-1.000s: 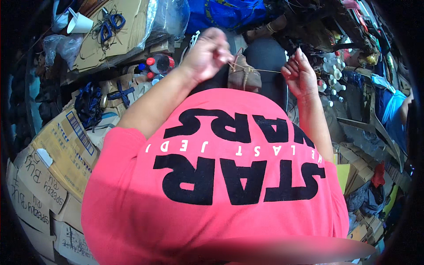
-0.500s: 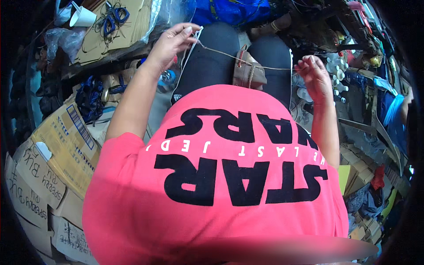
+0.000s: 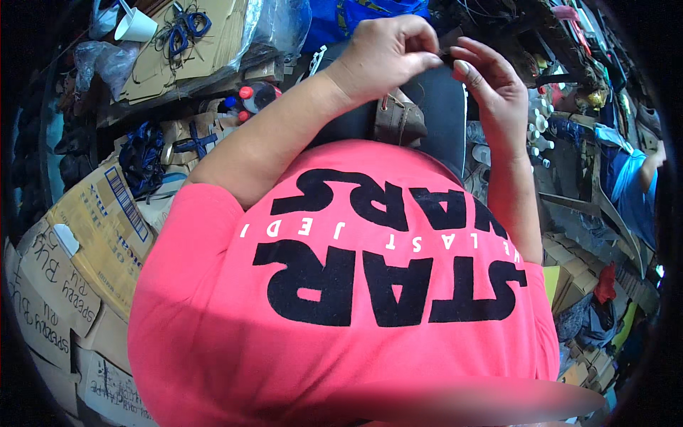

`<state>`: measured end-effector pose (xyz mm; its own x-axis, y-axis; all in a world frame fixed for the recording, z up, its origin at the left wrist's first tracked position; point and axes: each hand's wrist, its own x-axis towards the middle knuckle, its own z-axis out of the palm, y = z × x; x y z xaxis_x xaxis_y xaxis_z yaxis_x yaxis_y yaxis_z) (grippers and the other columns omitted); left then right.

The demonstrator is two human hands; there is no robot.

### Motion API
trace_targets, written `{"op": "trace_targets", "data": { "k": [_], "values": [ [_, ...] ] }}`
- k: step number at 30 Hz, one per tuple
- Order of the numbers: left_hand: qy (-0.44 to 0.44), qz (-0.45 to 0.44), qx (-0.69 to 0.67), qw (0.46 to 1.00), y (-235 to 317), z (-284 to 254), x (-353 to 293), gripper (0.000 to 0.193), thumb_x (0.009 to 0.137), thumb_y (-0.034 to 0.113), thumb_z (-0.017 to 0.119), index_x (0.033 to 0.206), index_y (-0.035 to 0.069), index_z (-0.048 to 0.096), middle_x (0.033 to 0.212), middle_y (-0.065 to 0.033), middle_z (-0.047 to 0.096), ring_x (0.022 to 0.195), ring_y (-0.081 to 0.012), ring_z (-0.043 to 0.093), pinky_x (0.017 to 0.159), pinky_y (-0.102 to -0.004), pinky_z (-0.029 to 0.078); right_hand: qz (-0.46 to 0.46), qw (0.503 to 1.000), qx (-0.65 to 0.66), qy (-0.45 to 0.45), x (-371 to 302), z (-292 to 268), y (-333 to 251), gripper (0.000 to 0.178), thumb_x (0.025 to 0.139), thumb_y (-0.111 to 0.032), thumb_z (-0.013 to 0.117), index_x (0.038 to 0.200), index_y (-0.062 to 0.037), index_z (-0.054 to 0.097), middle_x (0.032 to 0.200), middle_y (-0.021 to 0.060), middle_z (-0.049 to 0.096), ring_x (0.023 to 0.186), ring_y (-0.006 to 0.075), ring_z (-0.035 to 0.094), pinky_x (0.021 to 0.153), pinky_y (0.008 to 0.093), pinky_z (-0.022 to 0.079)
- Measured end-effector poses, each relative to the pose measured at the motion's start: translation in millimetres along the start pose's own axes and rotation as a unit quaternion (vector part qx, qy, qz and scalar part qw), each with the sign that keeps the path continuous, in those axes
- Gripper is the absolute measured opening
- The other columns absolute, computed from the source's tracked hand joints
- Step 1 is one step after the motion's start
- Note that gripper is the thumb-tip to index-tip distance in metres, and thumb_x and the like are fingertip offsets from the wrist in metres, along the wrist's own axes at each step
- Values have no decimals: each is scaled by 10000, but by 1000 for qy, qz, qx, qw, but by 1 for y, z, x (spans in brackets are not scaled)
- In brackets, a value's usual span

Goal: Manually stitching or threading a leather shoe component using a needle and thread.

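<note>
Between my thighs rests a brown shoe (image 3: 400,119) with stitching and eyelets, partly covered by the pink shirt. Above it my left hand (image 3: 391,55) reaches across, thumb and forefinger pinched. Its fingertips meet those of my right hand (image 3: 496,80), which curls inward with thumb and fingers close together. Both hands pinch at the thin shoelace, though only a small dark bit shows between the fingertips. The lace's run down to the shoe is hardly visible.
At upper left, blue-handled scissors (image 3: 186,32) and a white cup (image 3: 135,27) lie on stacked cardboard. Bottles with red caps (image 3: 250,99) stand below my left forearm. Several small white bottles (image 3: 541,128) are on the right. Cardboard boxes (image 3: 99,235) crowd the left side.
My left hand has swung right and up to meet my right hand. The lace, stretched between the spread hands before, is now mostly out of sight. My right hand has shifted slightly up and left.
</note>
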<state>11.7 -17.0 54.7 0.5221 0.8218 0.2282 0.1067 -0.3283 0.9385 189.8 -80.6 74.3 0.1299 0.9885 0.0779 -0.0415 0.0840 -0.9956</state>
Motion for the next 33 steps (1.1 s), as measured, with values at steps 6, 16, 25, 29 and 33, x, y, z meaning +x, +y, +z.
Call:
{"op": "trace_targets", "data": {
  "k": [6,16,25,29,33],
  "values": [
    [45,-38,72,996,-36,-18,-4,128,823,77,698,946,44,706,862,-25,679,785,-90,637,734,-241,511,-65,902,-396,-160,-19,10,43,198,783,-206,732,919,-72,679,832,108,600,725,254,600,661,347,481],
    [-93,11,145,985,-53,-20,-29,115,751,77,735,862,57,713,804,-57,635,788,-159,627,706,-279,484,-8,917,-357,-176,-30,-1,68,153,830,-172,683,906,-41,658,813,129,578,774,297,598,682,352,467],
    [-23,-38,98,994,-46,-24,-24,101,766,54,729,866,56,713,828,-43,611,776,-129,612,709,-255,491,-60,891,-406,-196,-26,10,64,181,795,-179,726,924,-58,687,792,113,587,706,275,607,633,355,467],
    [-103,50,163,980,-50,-26,-33,130,724,77,737,852,88,724,803,-48,598,790,-198,584,724,-305,464,-47,913,-351,-205,-39,-1,62,157,791,-151,732,914,-60,698,763,98,581,692,244,601,612,341,459],
    [-142,49,193,970,-54,-23,-41,113,729,102,733,842,118,729,752,-53,548,793,-230,549,708,-338,445,18,927,-312,-205,-49,-7,55,112,785,-83,734,892,-59,711,746,79,573,671,185,575,590,303,444]
  ]
}}
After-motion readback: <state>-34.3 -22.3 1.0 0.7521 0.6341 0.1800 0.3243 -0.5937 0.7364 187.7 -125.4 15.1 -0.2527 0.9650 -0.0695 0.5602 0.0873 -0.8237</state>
